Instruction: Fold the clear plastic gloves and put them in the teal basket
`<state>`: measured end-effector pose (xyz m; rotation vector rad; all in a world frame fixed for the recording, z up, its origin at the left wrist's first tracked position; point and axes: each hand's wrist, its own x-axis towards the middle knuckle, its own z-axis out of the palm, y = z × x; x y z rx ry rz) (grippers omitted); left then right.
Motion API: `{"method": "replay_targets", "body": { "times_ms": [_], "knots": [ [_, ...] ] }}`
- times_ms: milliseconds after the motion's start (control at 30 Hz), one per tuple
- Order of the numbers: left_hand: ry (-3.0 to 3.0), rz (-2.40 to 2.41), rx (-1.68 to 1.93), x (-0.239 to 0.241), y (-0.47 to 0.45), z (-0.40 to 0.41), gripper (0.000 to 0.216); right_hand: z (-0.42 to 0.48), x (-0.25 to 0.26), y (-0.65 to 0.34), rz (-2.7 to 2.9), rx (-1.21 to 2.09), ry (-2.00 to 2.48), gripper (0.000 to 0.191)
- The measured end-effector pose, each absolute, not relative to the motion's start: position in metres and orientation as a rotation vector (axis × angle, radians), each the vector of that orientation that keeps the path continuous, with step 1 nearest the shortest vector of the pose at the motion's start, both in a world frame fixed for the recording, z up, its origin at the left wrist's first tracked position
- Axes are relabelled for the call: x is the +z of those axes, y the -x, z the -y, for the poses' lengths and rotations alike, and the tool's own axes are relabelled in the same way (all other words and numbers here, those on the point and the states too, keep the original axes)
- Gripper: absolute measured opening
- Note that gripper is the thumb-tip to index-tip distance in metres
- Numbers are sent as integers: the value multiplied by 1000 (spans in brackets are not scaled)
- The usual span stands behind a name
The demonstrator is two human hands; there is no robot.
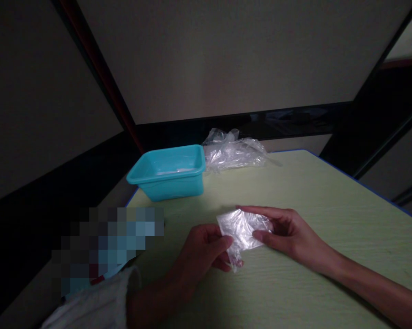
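A small, shiny, folded clear plastic bag [242,228] is held between my two hands, just above the table [312,183]. My left hand [206,246] pinches its left side, thumb on top; a crumpled bit of the plastic hangs down past those fingers. On the other side, my right hand [283,228] grips the right edge, with the thumb on the near face and the fingers stretched along the top edge. Whether anything lies inside the folded plastic I cannot tell.
At the back left of the table stands a turquoise plastic basin [171,185] with something pale in its bottom. Beside it lies a loose heap of clear plastic bags [235,153]. A panel wall [226,59] rises behind the table. A blurred-out patch covers the lower left.
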<state>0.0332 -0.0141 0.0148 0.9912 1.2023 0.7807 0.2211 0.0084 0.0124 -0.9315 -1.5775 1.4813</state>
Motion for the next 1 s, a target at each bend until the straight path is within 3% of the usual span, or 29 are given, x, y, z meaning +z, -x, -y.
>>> {"method": "replay_targets", "body": {
  "times_ms": [367,667,833,1000],
  "knots": [
    [-984,-1181,757,4,-33,10,30,-9,15,-222,1534,1508,881,43],
    [-1146,-895,1109,2,-32,8,61,-15,12,-229,1465,1505,911,45],
    [-1255,-979,1037,7,-31,11,28,-15,9,-229,1557,1529,922,44],
    [-1353,-1125,965,7,-31,10,19,-15,6,-229,1639,1630,879,43]
  ]
}}
